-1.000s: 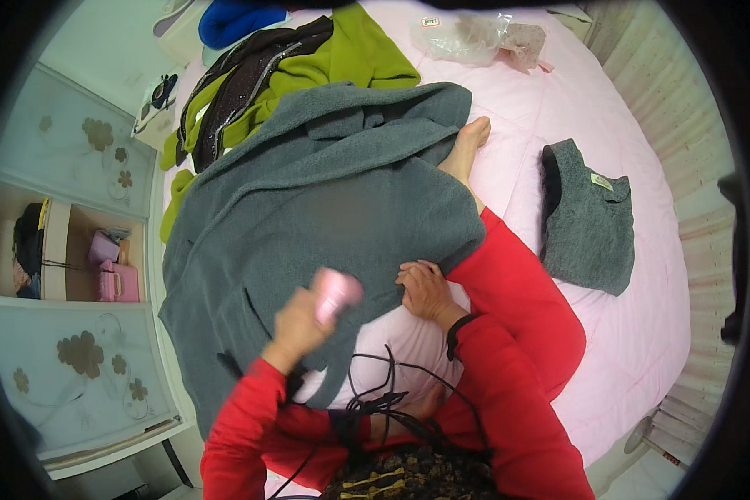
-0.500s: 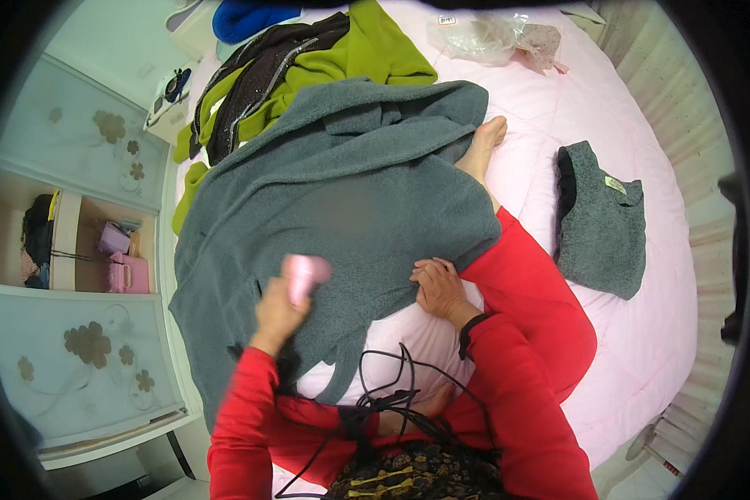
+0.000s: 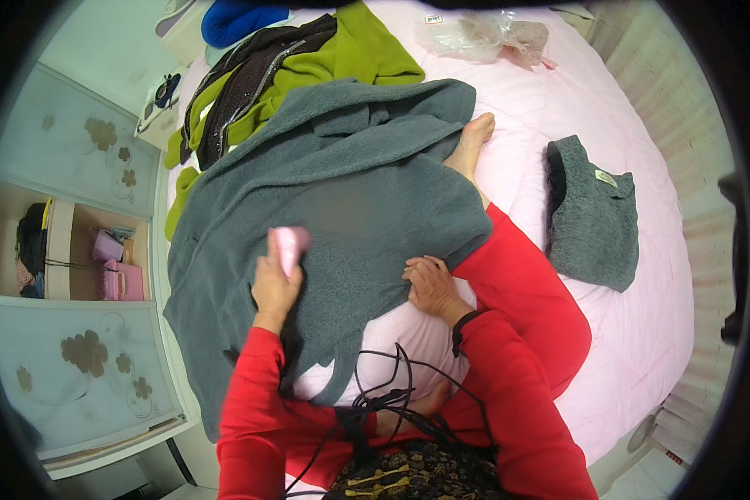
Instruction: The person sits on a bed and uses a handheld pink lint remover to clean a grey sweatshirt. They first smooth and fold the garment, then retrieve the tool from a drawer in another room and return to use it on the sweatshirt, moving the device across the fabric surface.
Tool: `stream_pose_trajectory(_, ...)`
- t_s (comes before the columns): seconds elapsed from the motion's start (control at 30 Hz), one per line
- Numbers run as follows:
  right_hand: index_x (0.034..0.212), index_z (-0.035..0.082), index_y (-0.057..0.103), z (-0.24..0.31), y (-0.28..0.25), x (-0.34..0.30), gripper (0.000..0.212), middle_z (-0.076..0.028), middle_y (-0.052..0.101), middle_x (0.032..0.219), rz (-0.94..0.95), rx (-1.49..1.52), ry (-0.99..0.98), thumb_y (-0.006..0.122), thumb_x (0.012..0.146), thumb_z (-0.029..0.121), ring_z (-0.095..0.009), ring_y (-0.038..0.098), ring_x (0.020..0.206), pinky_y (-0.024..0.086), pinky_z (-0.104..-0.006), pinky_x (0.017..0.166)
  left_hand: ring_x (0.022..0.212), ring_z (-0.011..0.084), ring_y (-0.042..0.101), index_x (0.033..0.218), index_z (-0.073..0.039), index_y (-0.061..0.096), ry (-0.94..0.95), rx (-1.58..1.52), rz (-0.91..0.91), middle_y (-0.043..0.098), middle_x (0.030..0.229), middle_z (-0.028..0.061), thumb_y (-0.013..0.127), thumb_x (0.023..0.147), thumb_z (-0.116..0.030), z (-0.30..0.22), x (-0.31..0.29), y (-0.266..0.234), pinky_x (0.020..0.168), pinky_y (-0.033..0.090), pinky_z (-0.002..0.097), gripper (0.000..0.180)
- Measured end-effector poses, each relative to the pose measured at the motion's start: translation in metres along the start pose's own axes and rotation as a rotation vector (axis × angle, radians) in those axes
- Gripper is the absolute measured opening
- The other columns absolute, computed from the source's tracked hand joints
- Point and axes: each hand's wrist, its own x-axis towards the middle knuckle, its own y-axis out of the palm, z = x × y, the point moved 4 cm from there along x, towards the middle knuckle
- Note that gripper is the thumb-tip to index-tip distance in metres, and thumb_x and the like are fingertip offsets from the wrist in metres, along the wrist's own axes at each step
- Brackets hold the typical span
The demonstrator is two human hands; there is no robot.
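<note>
A dark grey fleece garment (image 3: 333,242) lies spread over the bed in front of me and across part of my legs. In my left hand (image 3: 276,290) is a pink handheld fabric shaver (image 3: 291,247), my fingers wrapped round its handle. Its rounded head, slightly blurred, is over the left middle of the fleece; whether it touches the cloth I cannot tell. With curled fingers, my right hand (image 3: 430,286) grips the near right edge of the garment, beside my red-clad knee. Black cables (image 3: 398,396) hang over my lap below the garment.
A folded grey fleece piece (image 3: 592,218) lies on the pink bedspread (image 3: 625,367) to the right. Beyond the garment are green clothing (image 3: 375,50), a dark sparkly garment (image 3: 254,83) and a clear plastic bag (image 3: 467,37). A cabinet with sliding doors (image 3: 75,367) stands left.
My left hand has moved the fabric shaver a little away from me and leftward over the fleece. My right hand keeps its grip on the edge. The whole view has shifted slightly.
</note>
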Motion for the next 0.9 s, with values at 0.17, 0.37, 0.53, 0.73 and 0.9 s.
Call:
stream_pose_trajectory(0.17, 0.095, 0.013, 0.059, 0.0, -0.002, 0.0, 0.023, -0.004, 0.058, 0.107, -0.041, 0.009, -0.018, 0.06, 0.072, 0.012, -0.02, 0.051, 0.115, 0.036, -0.0416, 0.103, 0.085, 0.0388, 0.059, 0.146, -0.013, 0.035, 0.312, -0.106, 0.037, 0.055, 0.095, 0.0204, 0.066, 0.074, -0.024, -0.071, -0.046, 0.015, 0.071, 0.051, 0.0478, 0.079)
stream_pose_trajectory(0.37, 0.094, 0.013, 0.059, 0.001, -0.003, 0.0, 0.022, -0.003, 0.058, 0.106, -0.038, -0.003, -0.007, 0.059, 0.072, 0.012, -0.019, 0.052, 0.113, 0.037, -0.0399, 0.102, 0.085, 0.0372, 0.059, 0.145, -0.014, 0.035, 0.235, -0.002, 0.151, 0.056, 0.095, 0.0183, 0.064, 0.076, -0.021, -0.03, -0.017, 0.014, 0.07, 0.05, 0.0487, 0.075)
stream_pose_trajectory(0.53, 0.092, 0.014, 0.06, 0.001, -0.004, 0.002, 0.02, -0.003, 0.059, 0.106, -0.059, -0.02, -0.01, 0.059, 0.072, 0.013, -0.018, 0.052, 0.114, 0.037, -0.0395, 0.102, 0.081, 0.0393, 0.059, 0.148, -0.014, 0.028, 0.031, 0.021, -0.07, 0.055, 0.091, 0.0206, 0.064, 0.077, -0.021, -0.017, 0.002, 0.007, 0.069, 0.05, 0.0484, 0.08)
stream_pose_trajectory(0.73, 0.092, 0.014, 0.059, -0.001, -0.001, 0.0, 0.02, -0.004, 0.058, 0.107, -0.015, -0.01, 0.007, 0.058, 0.072, 0.013, -0.019, 0.052, 0.114, 0.036, -0.0396, 0.103, 0.089, 0.0366, 0.06, 0.137, -0.012, 0.044, 0.519, -0.102, 0.349, 0.056, 0.094, 0.0188, 0.068, 0.074, -0.027, -0.072, -0.08, 0.028, 0.072, 0.052, 0.0473, 0.069)
stream_pose_trajectory(0.9, 0.093, 0.013, 0.059, 0.0, 0.001, 0.0, 0.021, -0.005, 0.058, 0.107, -0.03, 0.024, -0.004, 0.057, 0.072, 0.012, -0.02, 0.052, 0.114, 0.036, -0.0396, 0.103, 0.084, 0.0394, 0.06, 0.15, -0.012, 0.022, -0.111, 0.072, -0.045, 0.055, 0.096, 0.0209, 0.063, 0.079, -0.021, 0.006, 0.007, -0.013, 0.069, 0.05, 0.0482, 0.082)
